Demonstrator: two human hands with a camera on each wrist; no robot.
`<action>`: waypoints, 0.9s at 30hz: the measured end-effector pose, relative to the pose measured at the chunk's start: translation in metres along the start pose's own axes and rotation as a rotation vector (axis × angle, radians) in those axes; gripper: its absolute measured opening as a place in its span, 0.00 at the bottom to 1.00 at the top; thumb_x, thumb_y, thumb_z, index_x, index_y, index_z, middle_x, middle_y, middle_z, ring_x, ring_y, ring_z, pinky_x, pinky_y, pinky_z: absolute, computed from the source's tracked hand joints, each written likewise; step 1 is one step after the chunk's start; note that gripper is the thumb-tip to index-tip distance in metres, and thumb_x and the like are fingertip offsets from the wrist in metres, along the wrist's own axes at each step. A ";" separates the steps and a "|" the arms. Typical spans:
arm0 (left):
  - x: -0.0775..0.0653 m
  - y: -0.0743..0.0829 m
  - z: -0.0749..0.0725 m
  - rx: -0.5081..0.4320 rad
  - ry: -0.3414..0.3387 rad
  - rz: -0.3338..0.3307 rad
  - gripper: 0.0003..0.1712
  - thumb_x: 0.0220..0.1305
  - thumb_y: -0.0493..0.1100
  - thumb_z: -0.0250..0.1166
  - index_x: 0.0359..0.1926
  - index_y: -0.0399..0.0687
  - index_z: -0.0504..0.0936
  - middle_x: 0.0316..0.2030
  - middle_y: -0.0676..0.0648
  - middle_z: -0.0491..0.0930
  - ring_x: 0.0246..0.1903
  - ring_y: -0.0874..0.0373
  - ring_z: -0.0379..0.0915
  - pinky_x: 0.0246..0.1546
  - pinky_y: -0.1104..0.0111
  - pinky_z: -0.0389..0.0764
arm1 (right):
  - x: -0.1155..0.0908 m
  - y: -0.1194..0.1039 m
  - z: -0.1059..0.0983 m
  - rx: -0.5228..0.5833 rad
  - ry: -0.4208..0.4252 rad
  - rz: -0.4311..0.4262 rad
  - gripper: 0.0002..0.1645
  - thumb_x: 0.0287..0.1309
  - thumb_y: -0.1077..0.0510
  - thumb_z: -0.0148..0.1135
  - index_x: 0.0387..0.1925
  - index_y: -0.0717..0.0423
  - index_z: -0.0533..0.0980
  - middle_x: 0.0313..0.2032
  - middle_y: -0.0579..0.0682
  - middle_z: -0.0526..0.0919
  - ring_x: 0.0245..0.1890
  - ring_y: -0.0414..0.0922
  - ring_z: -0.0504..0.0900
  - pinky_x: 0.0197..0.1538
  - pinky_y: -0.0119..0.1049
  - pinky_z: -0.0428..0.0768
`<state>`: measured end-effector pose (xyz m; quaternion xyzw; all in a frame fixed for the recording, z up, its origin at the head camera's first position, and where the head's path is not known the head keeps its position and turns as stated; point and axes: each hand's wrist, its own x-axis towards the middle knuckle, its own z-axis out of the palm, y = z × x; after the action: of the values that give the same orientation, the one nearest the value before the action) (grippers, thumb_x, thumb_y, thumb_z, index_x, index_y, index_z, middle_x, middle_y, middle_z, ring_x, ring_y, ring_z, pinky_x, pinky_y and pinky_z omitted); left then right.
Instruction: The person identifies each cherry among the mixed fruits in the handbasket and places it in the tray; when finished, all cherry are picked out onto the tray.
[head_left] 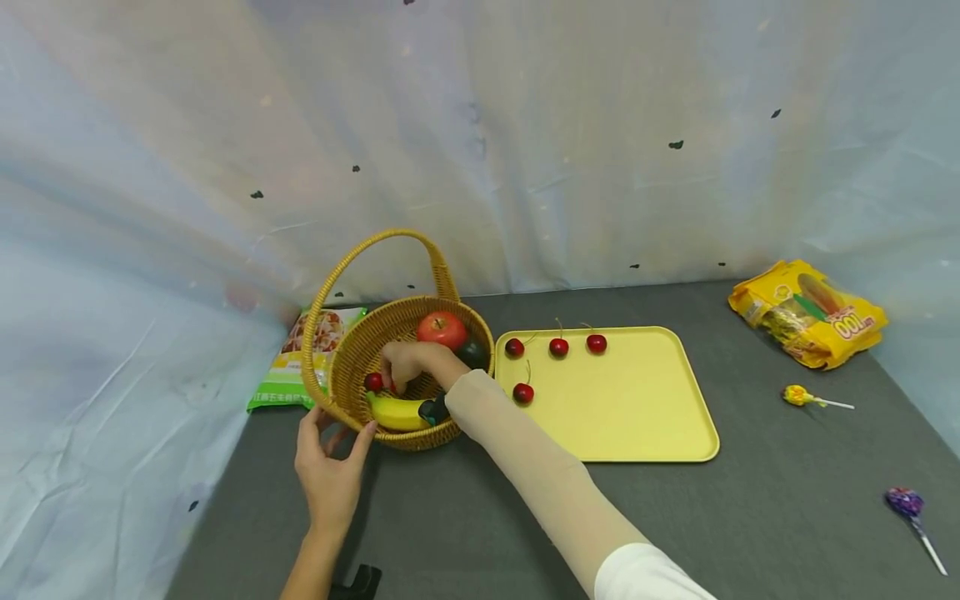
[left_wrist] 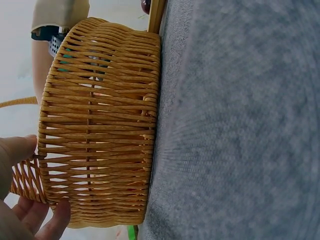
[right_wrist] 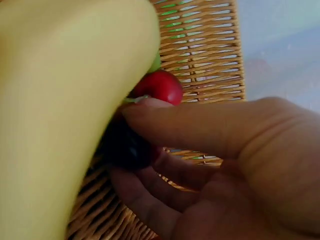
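A wicker basket (head_left: pixel 347 354) with a tall handle stands left of the tray. My left hand (head_left: pixel 330 479) grips the basket at the near-left rim, by the foot of its handle, thumb and fingers on either side. Inside the basket reaches my right hand (head_left: pixel 408 364), pinching a dark red cherry (right_wrist: pixel 131 147) between thumb and fingers. Another cherry (right_wrist: pixel 169 86) lies just beyond the thumb. A banana (head_left: pixel 397 413) is along the near side. At the far side sit a red apple (head_left: pixel 442 330) and a dark green round fruit (head_left: pixel 472 353), partly hidden.
Several cherries, one of them a near-left cherry (head_left: pixel 522 393), lie on the yellow tray (head_left: pixel 622 408). Behind the basket is a green snack bag (head_left: pixel 288 367). To the right are a yellow bag (head_left: pixel 813 312), a yellow lollipop (head_left: pixel 798 395) and a purple lollipop (head_left: pixel 905 502).
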<state>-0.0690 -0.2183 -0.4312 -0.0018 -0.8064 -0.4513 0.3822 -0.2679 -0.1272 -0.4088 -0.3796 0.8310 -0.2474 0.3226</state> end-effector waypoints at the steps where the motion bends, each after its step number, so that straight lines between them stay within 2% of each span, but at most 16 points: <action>1: 0.000 0.000 0.000 0.001 0.004 0.002 0.37 0.49 0.21 0.74 0.61 0.24 0.70 0.50 0.30 0.73 0.51 0.53 0.71 0.48 0.78 0.81 | -0.001 0.001 -0.001 0.029 -0.008 -0.011 0.09 0.59 0.74 0.64 0.39 0.62 0.83 0.34 0.49 0.79 0.26 0.41 0.66 0.26 0.30 0.68; 4: -0.001 -0.001 -0.001 -0.001 0.016 0.007 0.38 0.48 0.20 0.74 0.61 0.24 0.70 0.49 0.30 0.73 0.51 0.54 0.71 0.48 0.79 0.80 | -0.007 0.000 -0.006 0.083 -0.004 -0.068 0.10 0.58 0.75 0.63 0.40 0.65 0.84 0.32 0.48 0.80 0.24 0.42 0.67 0.27 0.32 0.70; 7: -0.001 -0.001 -0.001 -0.015 0.013 0.005 0.38 0.48 0.20 0.73 0.62 0.24 0.70 0.49 0.29 0.73 0.50 0.47 0.72 0.47 0.79 0.80 | -0.023 -0.003 -0.016 0.128 0.062 -0.136 0.09 0.60 0.73 0.63 0.42 0.67 0.83 0.34 0.50 0.83 0.28 0.48 0.78 0.32 0.36 0.80; 11: 0.000 0.001 0.000 -0.027 0.000 -0.002 0.37 0.49 0.20 0.73 0.62 0.24 0.70 0.50 0.30 0.73 0.51 0.43 0.72 0.48 0.77 0.81 | -0.057 0.002 -0.032 0.160 0.235 -0.253 0.11 0.64 0.66 0.64 0.47 0.65 0.83 0.42 0.53 0.85 0.41 0.50 0.83 0.42 0.34 0.84; 13: 0.001 0.001 0.001 -0.028 -0.002 -0.004 0.38 0.49 0.21 0.73 0.62 0.24 0.70 0.50 0.31 0.73 0.51 0.45 0.72 0.48 0.76 0.81 | -0.079 0.010 -0.041 0.192 0.338 -0.293 0.14 0.64 0.64 0.65 0.50 0.63 0.82 0.47 0.54 0.85 0.44 0.47 0.82 0.45 0.30 0.82; 15: 0.003 0.001 0.001 -0.030 -0.004 -0.006 0.37 0.49 0.21 0.73 0.62 0.25 0.70 0.50 0.32 0.73 0.51 0.45 0.71 0.48 0.75 0.82 | -0.101 0.023 -0.048 0.240 0.444 -0.314 0.16 0.64 0.63 0.66 0.52 0.63 0.82 0.49 0.54 0.84 0.46 0.45 0.82 0.50 0.32 0.82; 19: 0.003 0.000 0.001 -0.053 -0.006 -0.012 0.37 0.50 0.21 0.73 0.62 0.25 0.70 0.50 0.32 0.73 0.51 0.37 0.70 0.49 0.73 0.82 | -0.146 0.059 -0.050 0.376 0.588 -0.302 0.19 0.62 0.64 0.67 0.55 0.65 0.80 0.52 0.57 0.82 0.51 0.49 0.82 0.53 0.40 0.83; 21: 0.002 0.000 0.000 -0.051 -0.004 -0.014 0.37 0.50 0.21 0.73 0.62 0.25 0.70 0.50 0.34 0.73 0.51 0.38 0.70 0.49 0.72 0.82 | -0.166 0.083 -0.044 0.392 0.635 -0.279 0.20 0.61 0.66 0.67 0.55 0.66 0.79 0.51 0.59 0.81 0.51 0.53 0.82 0.53 0.43 0.84; 24: 0.001 0.001 0.000 -0.041 -0.001 -0.013 0.37 0.50 0.21 0.73 0.62 0.25 0.70 0.50 0.37 0.74 0.51 0.45 0.72 0.48 0.72 0.82 | -0.190 0.119 -0.030 0.372 0.669 -0.224 0.20 0.59 0.70 0.68 0.54 0.69 0.78 0.50 0.63 0.80 0.51 0.58 0.82 0.52 0.44 0.84; 27: 0.000 0.002 0.000 -0.035 0.005 -0.012 0.37 0.50 0.21 0.73 0.61 0.25 0.70 0.50 0.37 0.74 0.51 0.47 0.72 0.48 0.73 0.82 | -0.208 0.147 -0.014 0.324 0.652 -0.153 0.19 0.57 0.70 0.70 0.51 0.71 0.78 0.47 0.63 0.81 0.48 0.58 0.82 0.49 0.42 0.86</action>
<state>-0.0684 -0.2171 -0.4295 -0.0026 -0.7974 -0.4676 0.3813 -0.2428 0.1262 -0.4238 -0.2858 0.8094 -0.5071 0.0773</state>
